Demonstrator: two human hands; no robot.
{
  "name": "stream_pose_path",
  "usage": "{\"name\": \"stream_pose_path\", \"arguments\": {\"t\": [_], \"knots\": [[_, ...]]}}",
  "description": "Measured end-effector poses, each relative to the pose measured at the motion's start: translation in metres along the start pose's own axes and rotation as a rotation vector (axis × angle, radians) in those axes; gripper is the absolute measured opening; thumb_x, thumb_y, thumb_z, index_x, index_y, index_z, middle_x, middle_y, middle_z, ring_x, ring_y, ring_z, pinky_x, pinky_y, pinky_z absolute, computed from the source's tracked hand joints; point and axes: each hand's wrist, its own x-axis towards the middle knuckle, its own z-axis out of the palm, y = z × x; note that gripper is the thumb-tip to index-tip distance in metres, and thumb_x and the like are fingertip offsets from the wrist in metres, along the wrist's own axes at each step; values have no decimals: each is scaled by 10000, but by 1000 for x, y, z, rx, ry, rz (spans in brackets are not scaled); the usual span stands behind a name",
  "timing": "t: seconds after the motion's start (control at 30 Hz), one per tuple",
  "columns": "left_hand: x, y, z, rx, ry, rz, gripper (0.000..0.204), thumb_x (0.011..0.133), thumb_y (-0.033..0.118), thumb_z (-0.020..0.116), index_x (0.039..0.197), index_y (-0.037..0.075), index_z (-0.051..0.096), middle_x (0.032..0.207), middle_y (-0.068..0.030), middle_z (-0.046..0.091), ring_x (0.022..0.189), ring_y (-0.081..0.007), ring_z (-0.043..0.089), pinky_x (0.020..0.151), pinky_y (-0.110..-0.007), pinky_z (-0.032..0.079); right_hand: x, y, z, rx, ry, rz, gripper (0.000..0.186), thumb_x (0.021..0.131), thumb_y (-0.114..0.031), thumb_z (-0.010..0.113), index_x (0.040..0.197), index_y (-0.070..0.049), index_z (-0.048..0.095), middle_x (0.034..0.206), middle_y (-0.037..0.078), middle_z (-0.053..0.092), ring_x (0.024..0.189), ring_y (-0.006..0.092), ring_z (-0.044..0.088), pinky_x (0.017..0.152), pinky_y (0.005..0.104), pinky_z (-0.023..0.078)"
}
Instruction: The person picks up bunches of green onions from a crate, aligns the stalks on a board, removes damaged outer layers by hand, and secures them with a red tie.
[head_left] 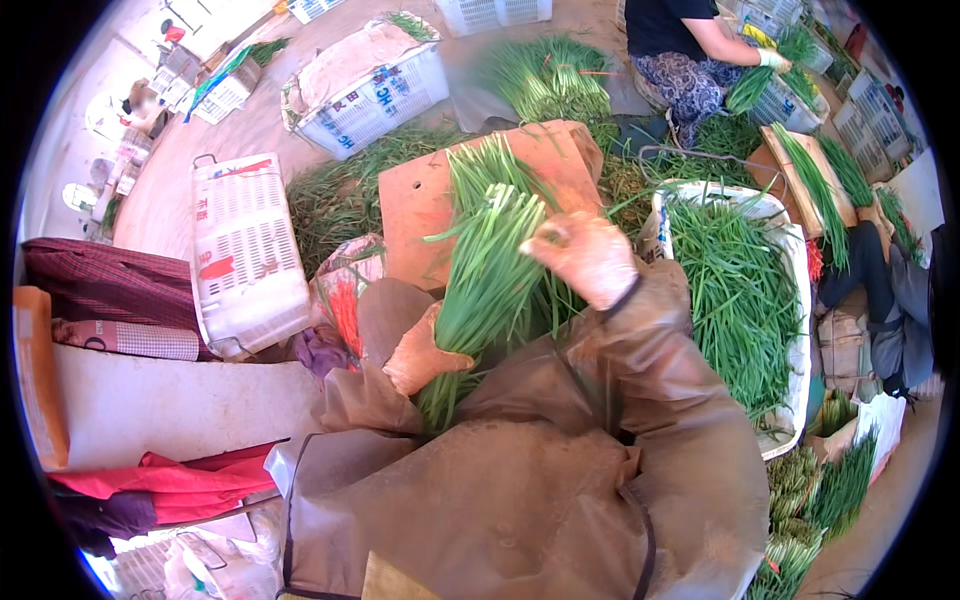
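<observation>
My gloved left hand (pixel 425 358) is wrapped round the lower, leafy part of a thick bunch of garlic chives (pixel 485 275). The bunch tilts up and away, its pale cut ends at the top. Beside those ends is my gloved right hand (pixel 592 262), fingers curled into a pinch; whether a stalk is between them is hidden. More chives (pixel 480 165) lie behind the bunch on a brown board (pixel 410 225) in front of me. Red ties (pixel 345 315) hang to the left of my knee.
A white crate (pixel 800 300) full of loose chives stands at my right. An upended white crate (pixel 250 255) is on the left. Another crate (pixel 375 100) and bundled chives (pixel 560 85) lie beyond the board. A co-worker (pixel 680 50) handles chives at the far right.
</observation>
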Motion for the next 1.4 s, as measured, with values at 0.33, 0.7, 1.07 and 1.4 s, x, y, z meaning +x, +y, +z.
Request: {"name": "stream_pose_path", "arguments": {"t": [0.33, 0.7, 1.07, 1.4], "knots": [[-2, 2, 3, -316, -51, -46, 753, 589, 25, 779, 1248, 18, 416, 1124, -58, 533, 1076, -165, 478, 961, -300, 361, -16, 16, 17, 850, -177, 44, 193, 776, -198, 623, 833, -15, 647, 731, 60, 595, 662, 165, 565, 636, 287, 441], [-1, -1, -1, -154, -73, -3, 767, 590, 57, 793, 1248, 0, 403, 1129, -71, 529, 1091, -172, 471, 975, -306, 347, -32, 117, -58, 2331, -217, -291, 178, 791, -157, 612, 923, -78, 522, 813, 45, 537, 762, 181, 549, 594, 290, 486], [-19, 20, 4, 226, 13, 20, 848, 614, 147, 808, 1321, 35, 354, 1193, -91, 531, 1118, -177, 486, 974, -295, 363, 39, 51, -16, 135, -128, -310, 272, 784, -278, 589, 1002, -131, 662, 913, 152, 657, 873, 317, 615, 798, 371, 462], [-24, 54, -2, 749, 190, 39, 827, 698, 305, 711, 1398, 151, 298, 1114, -169, 586, 933, -343, 608, 788, -408, 488, 24, 98, -31, 250, 220, -67, 333, 813, -321, 579, 1038, -85, 649, 997, 162, 642, 1008, 282, 596, 836, 385, 476]]}}
